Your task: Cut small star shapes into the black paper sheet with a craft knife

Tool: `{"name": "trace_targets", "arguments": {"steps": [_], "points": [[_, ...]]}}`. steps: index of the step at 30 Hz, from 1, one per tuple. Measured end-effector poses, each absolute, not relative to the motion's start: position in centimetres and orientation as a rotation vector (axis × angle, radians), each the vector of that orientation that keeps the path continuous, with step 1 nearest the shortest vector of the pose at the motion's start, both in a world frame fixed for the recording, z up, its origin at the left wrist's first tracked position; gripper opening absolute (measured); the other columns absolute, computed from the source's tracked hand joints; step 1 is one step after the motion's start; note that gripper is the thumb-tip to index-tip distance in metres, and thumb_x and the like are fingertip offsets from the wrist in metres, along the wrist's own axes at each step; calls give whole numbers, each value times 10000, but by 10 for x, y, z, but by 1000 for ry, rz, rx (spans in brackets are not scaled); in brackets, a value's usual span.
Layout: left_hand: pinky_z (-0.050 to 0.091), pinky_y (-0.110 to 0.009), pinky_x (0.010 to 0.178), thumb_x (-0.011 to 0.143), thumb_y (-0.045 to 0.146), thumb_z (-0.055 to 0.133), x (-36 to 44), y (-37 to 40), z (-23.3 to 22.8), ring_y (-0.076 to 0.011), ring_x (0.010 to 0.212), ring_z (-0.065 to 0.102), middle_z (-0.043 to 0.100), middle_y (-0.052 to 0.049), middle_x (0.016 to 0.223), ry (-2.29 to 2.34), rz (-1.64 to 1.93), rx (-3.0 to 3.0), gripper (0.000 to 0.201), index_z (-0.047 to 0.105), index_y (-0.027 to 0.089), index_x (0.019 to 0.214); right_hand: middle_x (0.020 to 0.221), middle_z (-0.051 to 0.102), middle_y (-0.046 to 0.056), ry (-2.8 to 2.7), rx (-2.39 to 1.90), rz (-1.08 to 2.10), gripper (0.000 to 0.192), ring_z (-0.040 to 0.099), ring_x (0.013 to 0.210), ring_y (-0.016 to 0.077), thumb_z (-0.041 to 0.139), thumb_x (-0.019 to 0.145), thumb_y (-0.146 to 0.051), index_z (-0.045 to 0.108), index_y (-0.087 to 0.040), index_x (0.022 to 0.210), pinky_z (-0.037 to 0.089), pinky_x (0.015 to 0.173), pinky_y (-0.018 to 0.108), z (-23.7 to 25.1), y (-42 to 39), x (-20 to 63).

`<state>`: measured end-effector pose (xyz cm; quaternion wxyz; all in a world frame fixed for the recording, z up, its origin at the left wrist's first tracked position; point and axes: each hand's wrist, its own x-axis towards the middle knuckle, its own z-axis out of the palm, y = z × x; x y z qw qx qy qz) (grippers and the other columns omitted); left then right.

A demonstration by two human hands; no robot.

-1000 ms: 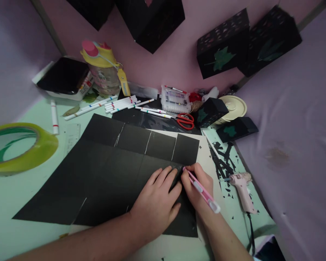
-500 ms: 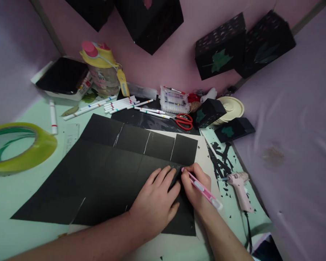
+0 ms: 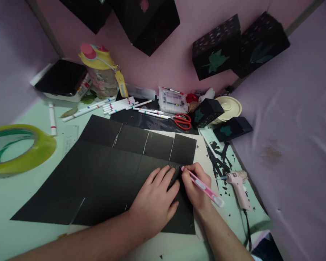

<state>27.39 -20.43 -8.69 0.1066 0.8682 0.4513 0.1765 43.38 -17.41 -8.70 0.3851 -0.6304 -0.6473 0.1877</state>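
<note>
Hiding the pink craft knife [image 3: 202, 186] tip: right hand [image 3: 197, 190] clamps it; left hand [image 3: 154, 201] flat, touching at 9 o'clock, on black card [image 3: 103, 174]; clear case [image 3: 172, 101] contents unreadable.

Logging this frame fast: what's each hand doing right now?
Left hand: open, flat on the black paper.
Right hand: closed on the pink knife, tip at the paper.
</note>
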Motion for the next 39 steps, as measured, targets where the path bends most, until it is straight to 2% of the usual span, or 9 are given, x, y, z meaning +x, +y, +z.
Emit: {"name": "trace_targets", "arguments": {"steps": [39], "points": [[244, -440, 1132, 866, 426, 562, 273, -205, -82, -277, 1337, 371, 484, -114, 1397, 1337, 505, 2538, 482, 513, 197, 1288, 593, 565, -39, -1611, -1605, 563, 167, 513, 520, 118, 575, 822, -247, 529, -206, 667, 414, 519, 224, -84, -171, 433]]}}
